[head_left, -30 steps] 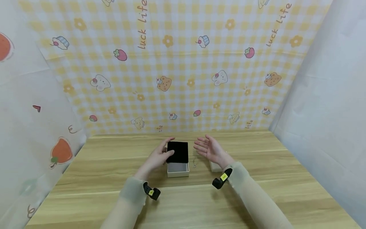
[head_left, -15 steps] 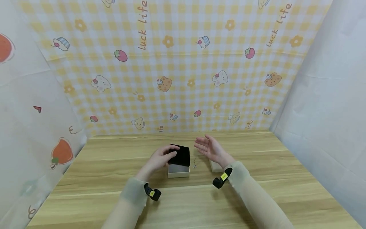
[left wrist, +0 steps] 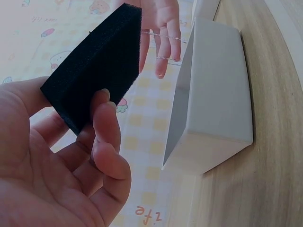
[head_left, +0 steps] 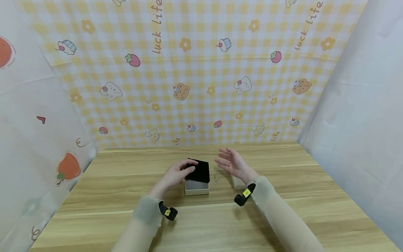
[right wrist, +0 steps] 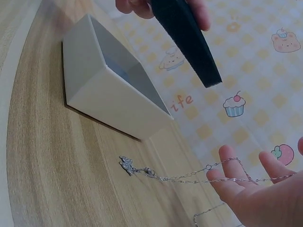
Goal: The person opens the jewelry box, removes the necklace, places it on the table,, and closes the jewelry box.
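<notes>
Person's L hand (head_left: 173,174) grips black pad (head_left: 202,172) by its L side, above far part of white box (head_left: 197,192), whose mouth faces up. Pad looks approx. sq. from above, so no clear long axis; it's tilted, R edge lower than L. R hand (head_left: 234,165), to R of box, has fingers straight w/ necklace (right wrist: 195,182) draped over them. Necklace hangs just R of box, long axis approx. vert., pendant (right wrist: 127,164) pointing down toward bench (head_left: 201,224); can't tell if touching. Pale box piece (head_left: 238,183), partly hidden, sits farther R of box.
</notes>
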`<state>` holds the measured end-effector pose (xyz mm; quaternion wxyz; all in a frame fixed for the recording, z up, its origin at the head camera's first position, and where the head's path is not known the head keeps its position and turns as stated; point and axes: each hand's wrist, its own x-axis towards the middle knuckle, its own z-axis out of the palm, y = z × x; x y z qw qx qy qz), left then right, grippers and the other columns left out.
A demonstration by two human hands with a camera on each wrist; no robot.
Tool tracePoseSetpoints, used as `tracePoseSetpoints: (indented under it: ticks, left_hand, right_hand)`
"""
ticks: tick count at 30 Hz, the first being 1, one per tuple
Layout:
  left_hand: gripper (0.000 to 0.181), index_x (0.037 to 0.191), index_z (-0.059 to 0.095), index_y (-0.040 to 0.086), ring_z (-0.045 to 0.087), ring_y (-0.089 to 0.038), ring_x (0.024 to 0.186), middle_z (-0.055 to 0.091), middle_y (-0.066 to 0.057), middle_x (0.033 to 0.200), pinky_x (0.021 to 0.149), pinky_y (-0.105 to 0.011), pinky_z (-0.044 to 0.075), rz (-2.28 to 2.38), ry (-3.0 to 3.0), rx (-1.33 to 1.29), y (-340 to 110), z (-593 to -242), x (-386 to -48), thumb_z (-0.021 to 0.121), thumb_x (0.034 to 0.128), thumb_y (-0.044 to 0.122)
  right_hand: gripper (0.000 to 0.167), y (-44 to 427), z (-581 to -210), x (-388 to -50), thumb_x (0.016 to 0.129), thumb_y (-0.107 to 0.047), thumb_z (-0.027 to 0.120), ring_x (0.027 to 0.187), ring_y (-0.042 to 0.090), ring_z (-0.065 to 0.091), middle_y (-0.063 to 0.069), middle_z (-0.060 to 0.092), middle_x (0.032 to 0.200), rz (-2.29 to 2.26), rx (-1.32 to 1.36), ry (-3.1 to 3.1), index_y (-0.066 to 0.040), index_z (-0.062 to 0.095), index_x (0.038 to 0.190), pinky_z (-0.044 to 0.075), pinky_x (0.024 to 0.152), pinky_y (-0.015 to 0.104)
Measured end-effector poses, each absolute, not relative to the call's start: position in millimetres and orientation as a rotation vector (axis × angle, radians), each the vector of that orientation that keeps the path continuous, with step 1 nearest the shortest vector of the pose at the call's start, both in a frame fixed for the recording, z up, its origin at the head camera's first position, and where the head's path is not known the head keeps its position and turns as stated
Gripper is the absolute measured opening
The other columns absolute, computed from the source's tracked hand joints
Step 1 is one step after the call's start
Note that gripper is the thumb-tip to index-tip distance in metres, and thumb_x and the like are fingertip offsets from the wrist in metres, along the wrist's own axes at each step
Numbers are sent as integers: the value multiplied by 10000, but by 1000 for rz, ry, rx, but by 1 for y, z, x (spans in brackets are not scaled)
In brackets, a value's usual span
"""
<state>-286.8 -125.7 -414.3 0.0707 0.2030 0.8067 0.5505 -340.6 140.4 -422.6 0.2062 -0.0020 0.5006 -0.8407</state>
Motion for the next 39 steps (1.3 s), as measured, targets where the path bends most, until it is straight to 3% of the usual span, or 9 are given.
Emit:
tracePoseSetpoints:
  ticks: [7,18,20,23,25,28,33,36,39]
  left_hand:
    - [297,1253,624,73,499,-344,644,588,-80,862,505,-282,419,1666,2422,641,-126,-414,-287,562,992,201]
    - [302,1252,623,54,500,-239,649,596,-89,878,570,-351,479,1671,2421,661,-128,-416,-287,568,989,192]
    - [303,1254,621,49,497,-205,658,597,-91,895,597,-374,495,1670,2422,670,-128,-416,-287,565,990,187]
    - [295,1252,627,71,500,-188,679,604,-87,927,629,-406,508,1668,2425,655,-127,-415,-286,567,991,194]
    - [291,1250,631,89,510,-181,708,607,-82,958,651,-429,513,1663,2430,649,-127,-415,-286,568,991,204]
    - [289,1248,632,97,520,-182,742,610,-78,985,678,-466,515,1663,2433,649,-127,-415,-285,569,990,213]
    - [294,1254,629,80,522,-190,745,615,-88,994,690,-484,515,1672,2429,679,-127,-415,-286,563,993,198]
    - [308,1272,612,47,521,-214,751,618,-119,1030,697,-494,511,1676,2416,671,-126,-413,-286,555,995,172]
    - [317,1277,605,35,517,-215,752,619,-127,1031,689,-471,511,1688,2413,652,-125,-412,-286,558,993,168]
  right_hand:
    - [568,140,-422,-344,1074,-326,259,1410,398,229,258,141,1564,-2324,-9,1447,2,167,1529,161,1147,483]
    - [631,145,-424,-349,1068,-337,254,1391,384,283,272,189,1545,-2317,36,1473,30,23,1526,179,1143,475]
    - [636,145,-424,-350,1066,-344,263,1318,375,415,287,312,1469,-2316,72,1481,41,40,1521,208,1136,471]
    - [642,146,-423,-350,1060,-349,289,1022,266,614,182,547,1151,-2280,128,1511,64,87,1508,322,1094,437]
    - [648,146,-421,-352,1055,-351,312,810,164,606,63,566,936,-2227,150,1549,68,102,1503,423,1007,388]
    - [693,145,-417,-354,1048,-363,328,681,111,557,16,566,802,-2106,142,1634,95,63,1496,493,841,314]
    - [781,142,-412,-360,1028,-407,388,654,113,528,53,586,842,-1923,175,1770,128,42,1479,476,769,295]
    - [810,141,-412,-362,1023,-409,408,711,143,555,105,596,928,-1877,201,1822,128,6,1477,471,857,354]
    - [821,140,-414,-361,1023,-399,416,864,207,592,196,573,1128,-1908,230,1829,122,-23,1480,445,951,398]
